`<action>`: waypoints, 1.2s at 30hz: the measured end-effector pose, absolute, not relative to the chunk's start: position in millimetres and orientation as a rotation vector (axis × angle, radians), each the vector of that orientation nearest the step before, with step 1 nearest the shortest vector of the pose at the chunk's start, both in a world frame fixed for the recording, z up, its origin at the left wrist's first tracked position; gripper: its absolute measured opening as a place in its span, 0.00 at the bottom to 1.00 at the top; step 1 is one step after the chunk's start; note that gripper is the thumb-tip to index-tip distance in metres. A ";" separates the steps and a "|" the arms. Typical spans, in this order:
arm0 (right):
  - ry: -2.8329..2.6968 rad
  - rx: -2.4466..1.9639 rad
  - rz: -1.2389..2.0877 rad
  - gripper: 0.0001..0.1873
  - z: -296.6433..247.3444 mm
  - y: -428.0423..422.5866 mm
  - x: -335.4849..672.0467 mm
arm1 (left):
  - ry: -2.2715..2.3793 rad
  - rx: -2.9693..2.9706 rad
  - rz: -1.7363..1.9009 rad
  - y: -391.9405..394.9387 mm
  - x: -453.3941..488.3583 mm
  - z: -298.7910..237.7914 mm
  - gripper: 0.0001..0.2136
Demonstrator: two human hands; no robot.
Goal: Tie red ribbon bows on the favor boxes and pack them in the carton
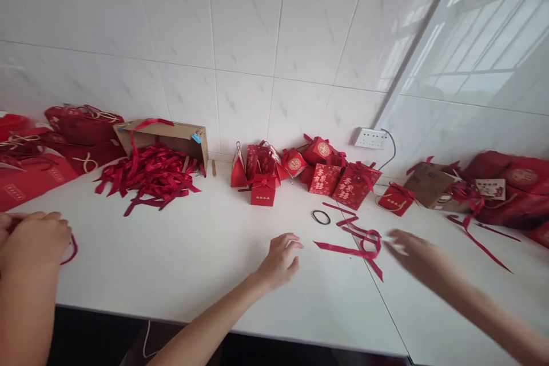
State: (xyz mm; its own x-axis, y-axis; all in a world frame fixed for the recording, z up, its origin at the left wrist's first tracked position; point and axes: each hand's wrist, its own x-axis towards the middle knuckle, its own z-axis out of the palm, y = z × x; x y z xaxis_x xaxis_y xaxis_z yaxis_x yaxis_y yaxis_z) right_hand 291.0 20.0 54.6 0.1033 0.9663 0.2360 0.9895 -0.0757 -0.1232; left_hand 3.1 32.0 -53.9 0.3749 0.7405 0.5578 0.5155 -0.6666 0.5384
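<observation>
My left hand [281,260] hovers over the white table with its fingers curved and apart, holding nothing. To the right, my right hand [409,249] is smeared by motion; a gap shows between its thumb and fingers, and I see nothing in it. Its fingertips are near a looped dark red ribbon [369,244] that lies among several loose ribbon pieces. Between my hands and a little farther back lies a black ring-shaped band [321,217]. A small red gift box [263,190] with a bow stands upright beyond my left hand.
Another person's hand [36,237] is at the left edge, by a red cord. A cardboard box [199,146] on its side spills a ribbon heap [152,174]. Printed red gift bags [354,186] stand near the wall, below a power strip [369,138]. Red bags [510,189] crowd the right.
</observation>
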 end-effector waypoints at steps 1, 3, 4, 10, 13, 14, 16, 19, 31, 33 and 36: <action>-2.055 -2.088 -0.036 0.08 54.6 35.6 258.3 | 1.133 2.334 1.246 37.1 -6.7 -54.9 0.13; -2.239 -1.967 0.214 0.19 47.5 67.6 184.0 | 1.164 2.289 1.352 46.3 -19.6 -56.0 0.11; -2.247 -1.921 0.228 0.27 41.1 83.2 146.3 | 1.164 2.272 1.403 50.0 -23.1 -56.0 0.11; -1.670 -1.756 0.328 0.51 1.9 157.6 -0.4 | 1.025 2.284 1.621 54.1 -26.9 -57.2 0.08; -1.564 -1.730 0.397 0.50 -6.7 176.7 -9.9 | 0.979 2.295 1.675 51.6 -29.9 -58.0 0.07; -1.576 -1.708 0.404 0.49 -8.4 179.1 -5.2 | 0.967 2.293 1.689 51.0 -31.1 -57.6 0.07; -1.641 -1.637 0.408 0.48 -9.7 175.9 14.3 | 0.942 2.276 1.713 50.1 -33.1 -55.6 0.07; -1.771 -1.486 0.374 0.46 -5.4 148.2 63.9 | 0.930 2.194 1.751 49.3 -35.6 -50.0 0.07; -2.216 -1.251 0.780 0.53 9.3 -11.4 226.2 | 1.181 1.620 1.460 50.9 -27.4 -29.4 0.06; -2.031 -1.272 0.801 0.49 5.3 -20.2 236.6 | 1.147 1.640 1.287 42.6 -17.1 -22.6 0.12; -1.701 -1.369 0.723 0.34 4.4 -36.2 239.1 | 1.129 1.663 1.038 28.0 -2.3 -12.2 0.17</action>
State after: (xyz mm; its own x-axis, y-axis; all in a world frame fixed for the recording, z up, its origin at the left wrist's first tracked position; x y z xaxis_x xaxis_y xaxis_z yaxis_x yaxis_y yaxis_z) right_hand 239.1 -36.2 4.4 -0.0759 0.9679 0.2394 0.4988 0.2448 -0.8314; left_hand -2.3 28.0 -12.2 0.2475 0.9542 0.1680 0.2474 -0.2298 0.9413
